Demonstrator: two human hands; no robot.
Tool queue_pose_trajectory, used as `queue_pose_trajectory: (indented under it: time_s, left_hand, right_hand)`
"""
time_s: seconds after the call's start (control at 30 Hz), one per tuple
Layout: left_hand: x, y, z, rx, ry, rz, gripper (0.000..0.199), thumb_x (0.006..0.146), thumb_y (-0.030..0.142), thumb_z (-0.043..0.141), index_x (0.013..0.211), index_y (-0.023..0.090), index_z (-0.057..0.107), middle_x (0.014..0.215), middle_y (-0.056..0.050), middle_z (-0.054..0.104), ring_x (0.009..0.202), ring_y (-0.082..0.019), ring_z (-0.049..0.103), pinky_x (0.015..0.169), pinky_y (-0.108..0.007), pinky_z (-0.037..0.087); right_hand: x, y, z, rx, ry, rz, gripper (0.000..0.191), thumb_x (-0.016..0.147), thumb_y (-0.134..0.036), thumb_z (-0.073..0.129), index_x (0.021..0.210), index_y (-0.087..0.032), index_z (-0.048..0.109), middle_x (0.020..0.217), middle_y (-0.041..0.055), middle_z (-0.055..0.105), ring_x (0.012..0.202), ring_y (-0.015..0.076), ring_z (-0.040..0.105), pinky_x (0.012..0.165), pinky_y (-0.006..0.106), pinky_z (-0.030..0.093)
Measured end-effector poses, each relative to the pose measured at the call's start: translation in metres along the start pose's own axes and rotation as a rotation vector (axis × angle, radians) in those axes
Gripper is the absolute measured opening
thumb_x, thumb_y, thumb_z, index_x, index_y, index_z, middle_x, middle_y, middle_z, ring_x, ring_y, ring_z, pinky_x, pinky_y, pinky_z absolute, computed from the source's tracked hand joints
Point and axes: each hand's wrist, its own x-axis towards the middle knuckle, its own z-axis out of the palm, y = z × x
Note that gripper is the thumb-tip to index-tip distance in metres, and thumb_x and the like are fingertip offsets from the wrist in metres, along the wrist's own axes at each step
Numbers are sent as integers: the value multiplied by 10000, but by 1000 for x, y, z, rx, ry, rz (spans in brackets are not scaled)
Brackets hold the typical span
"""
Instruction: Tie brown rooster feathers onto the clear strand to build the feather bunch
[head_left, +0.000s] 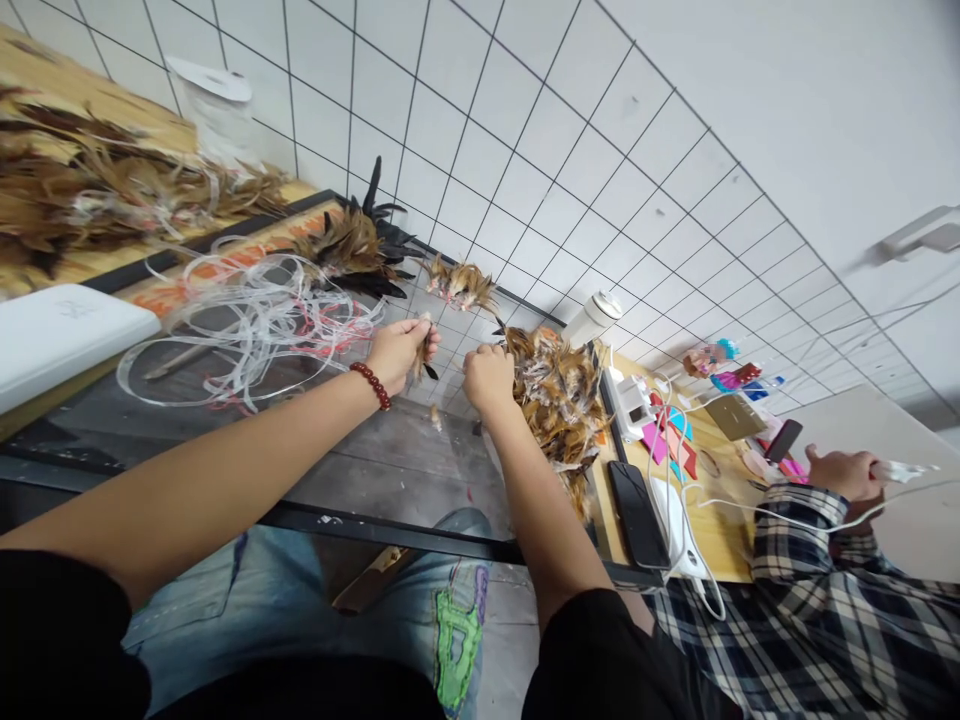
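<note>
My left hand, with a red bead bracelet at the wrist, is closed in a pinch on a small feather bunch with a dark tip. Just to its right, my right hand is closed, and what its fingers hold is too small to make out. It sits beside a large pile of brown feathers. Beyond both hands lies a row of small feather bunches. Tangled clear and red strips spread left of my left hand. One small feather lies on the dark glass tabletop.
Dark and brown feathers lie at the back. At left are a white box, more feathers and a spool. At right stand a white bottle, a phone and cables; another person's hand is farther right.
</note>
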Motion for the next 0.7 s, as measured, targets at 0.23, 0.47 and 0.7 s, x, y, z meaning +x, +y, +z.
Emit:
queue_pose_trajectory:
  time_s: [0.23, 0.47, 0.7]
  left_hand:
    - [2, -4, -1, 11, 1, 12, 182, 854, 161, 605, 681, 105, 599, 637, -10, 594, 514, -70, 552, 500, -185, 455]
    - [0, -4, -2, 76, -33, 48, 190, 850, 170, 608, 673, 101, 617, 649, -33, 626, 543, -86, 573, 509, -199, 460]
    - [-11, -7, 6, 83, -128, -62, 166, 776, 177, 695, 647, 98, 628, 574, -24, 615, 472, -99, 561, 498, -223, 461]
  right_hand:
    - [21, 4, 7, 1029, 171, 230, 169, 891, -260, 470, 783, -177, 570, 720, 0, 582, 671, 124, 515, 655, 244, 395]
    - [12, 7, 24, 1692, 211, 340, 283, 745, -443, 660, 731, -178, 561, 528, -74, 476, 457, 60, 345, 472, 198, 266]
    - [3, -3, 24, 1428, 296, 166, 257, 767, -427, 639, 804, -174, 613, 775, -13, 596, 704, 101, 514, 697, 230, 437]
